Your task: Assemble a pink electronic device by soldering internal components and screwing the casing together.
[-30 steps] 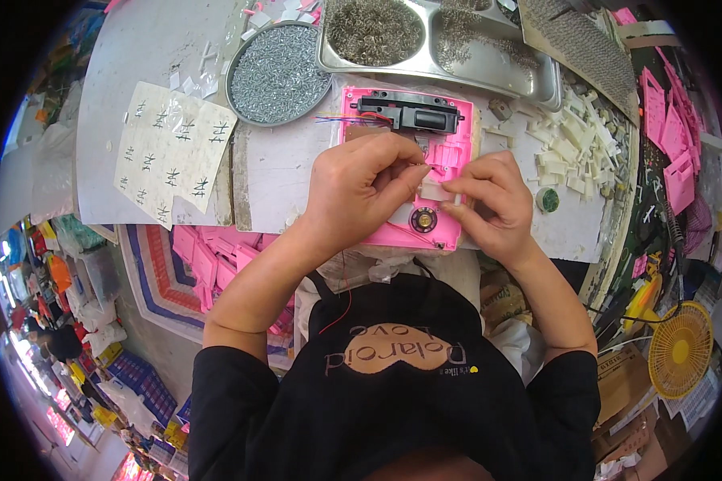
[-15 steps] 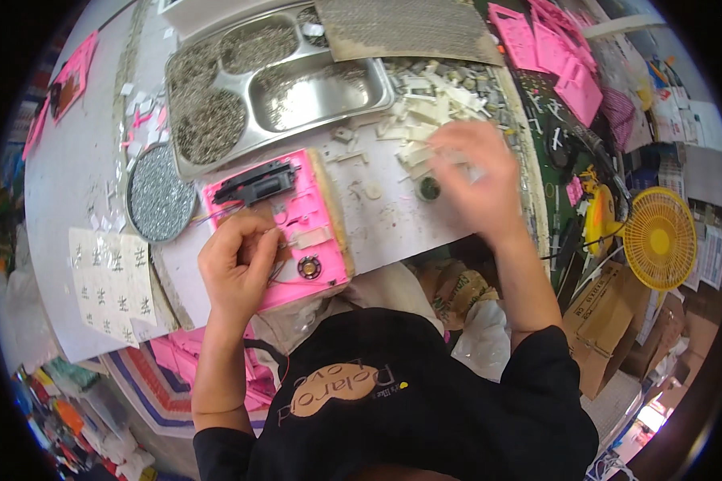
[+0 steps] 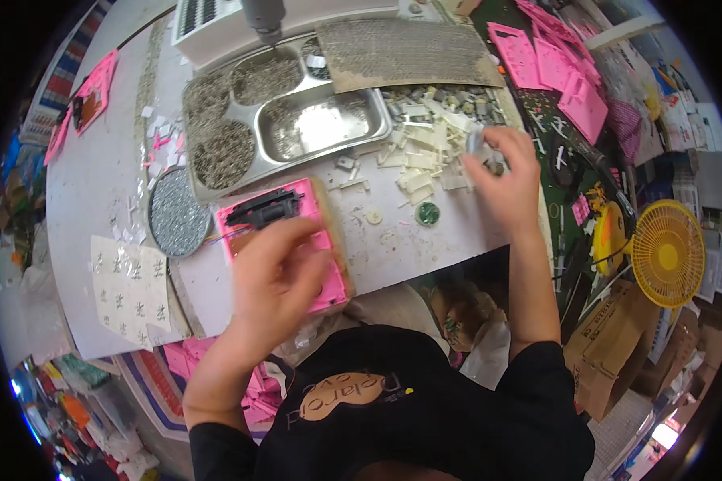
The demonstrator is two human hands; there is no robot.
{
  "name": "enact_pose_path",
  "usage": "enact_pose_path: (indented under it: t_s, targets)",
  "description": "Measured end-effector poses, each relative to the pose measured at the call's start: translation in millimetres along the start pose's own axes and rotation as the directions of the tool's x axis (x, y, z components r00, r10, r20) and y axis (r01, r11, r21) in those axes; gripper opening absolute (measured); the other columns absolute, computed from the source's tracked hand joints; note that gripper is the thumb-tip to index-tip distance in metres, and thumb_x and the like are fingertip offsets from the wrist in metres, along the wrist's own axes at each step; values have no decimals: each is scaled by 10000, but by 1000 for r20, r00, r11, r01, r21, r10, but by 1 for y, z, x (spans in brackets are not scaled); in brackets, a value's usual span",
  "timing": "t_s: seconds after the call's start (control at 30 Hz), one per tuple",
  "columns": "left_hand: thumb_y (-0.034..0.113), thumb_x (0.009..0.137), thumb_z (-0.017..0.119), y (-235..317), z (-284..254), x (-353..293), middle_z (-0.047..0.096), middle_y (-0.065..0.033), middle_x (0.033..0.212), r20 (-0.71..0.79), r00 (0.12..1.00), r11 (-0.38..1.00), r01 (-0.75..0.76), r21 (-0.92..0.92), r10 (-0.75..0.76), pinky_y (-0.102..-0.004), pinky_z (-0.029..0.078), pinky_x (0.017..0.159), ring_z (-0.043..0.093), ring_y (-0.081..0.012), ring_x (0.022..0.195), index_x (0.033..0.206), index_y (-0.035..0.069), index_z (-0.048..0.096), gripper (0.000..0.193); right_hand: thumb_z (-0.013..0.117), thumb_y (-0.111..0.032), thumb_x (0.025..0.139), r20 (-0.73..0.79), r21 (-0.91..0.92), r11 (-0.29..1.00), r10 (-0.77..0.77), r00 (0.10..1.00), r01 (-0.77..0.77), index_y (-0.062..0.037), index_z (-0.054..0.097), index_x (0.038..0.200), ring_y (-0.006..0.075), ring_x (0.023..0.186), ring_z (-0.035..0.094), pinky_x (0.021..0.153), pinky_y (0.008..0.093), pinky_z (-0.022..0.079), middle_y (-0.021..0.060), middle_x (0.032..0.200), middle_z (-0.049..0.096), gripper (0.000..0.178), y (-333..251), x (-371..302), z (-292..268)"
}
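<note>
On the table before me lies a pink plastic housing (image 3: 338,290) with a black mechanism (image 3: 265,210) and thin wires at its far end. Above its near part hovers my left hand (image 3: 274,280), blurred, fingers apart and nothing visible in them; it hides much of the housing. Farther right, my right hand (image 3: 509,176) pinches a small grey part (image 3: 475,139) between thumb and fingers, at the edge of a heap of cream plastic pieces (image 3: 422,159). A little green round container (image 3: 427,213) and a pale disc (image 3: 374,216) lie between the hands.
Behind the housing stands a metal compartment tray (image 3: 381,132) with screws, a grey tool tip (image 3: 271,32) hanging above it. A round dish (image 3: 150,212) of small metal bits sits left. A brown board (image 3: 409,56) lies behind the heap; a yellow fan (image 3: 667,252) stands right.
My left hand has lifted from the housing's left edge and moved right across it, its fingers opening. My right hand has shifted slightly right, with a grey part now visible in it.
</note>
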State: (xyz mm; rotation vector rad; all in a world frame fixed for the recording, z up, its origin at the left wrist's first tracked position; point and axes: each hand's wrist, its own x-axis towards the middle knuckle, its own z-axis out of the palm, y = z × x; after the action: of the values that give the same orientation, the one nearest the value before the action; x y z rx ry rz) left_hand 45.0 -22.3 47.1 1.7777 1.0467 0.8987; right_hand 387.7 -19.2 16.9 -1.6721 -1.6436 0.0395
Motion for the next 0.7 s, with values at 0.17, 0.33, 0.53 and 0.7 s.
enact_pose_path:
  t_s: [0.17,0.33,0.53,0.7]
  targets:
    - [177,936,736,24,35,46,689,-71,895,476,861,971,233,-55,-180,-299,495,604,594,-118,673,1117,-19,664,277,881,-146,675,146,226,957,-220,964,184,-29,703,1073,296,948,600,844,387,487,115,981,651,452,-92,-37,7]
    - [262,878,745,14,41,38,628,-123,766,478,861,913,-323,247,175,-411,507,561,638,-312,646,909,42,611,259,853,-122,795,609,496,773,14,793,-395,0,716,1096,129,745,616,683,282,485,65,841,695,352,-76,-45,-15]
    - [302,850,761,16,51,53,636,-102,747,518,805,819,-489,300,291,-429,519,576,672,-308,676,926,64,634,280,729,-21,925,748,545,345,213,629,-764,27,721,1113,92,698,672,631,230,530,64,825,735,195,-65,-48,-12]
    - [369,875,768,0,54,157,702,-124,721,429,900,955,-187,232,72,-387,533,613,712,-290,694,859,49,729,323,715,-10,939,588,804,-67,245,771,-591,34,688,1138,131,658,677,613,241,538,99,801,723,205,-27,-62,-6]
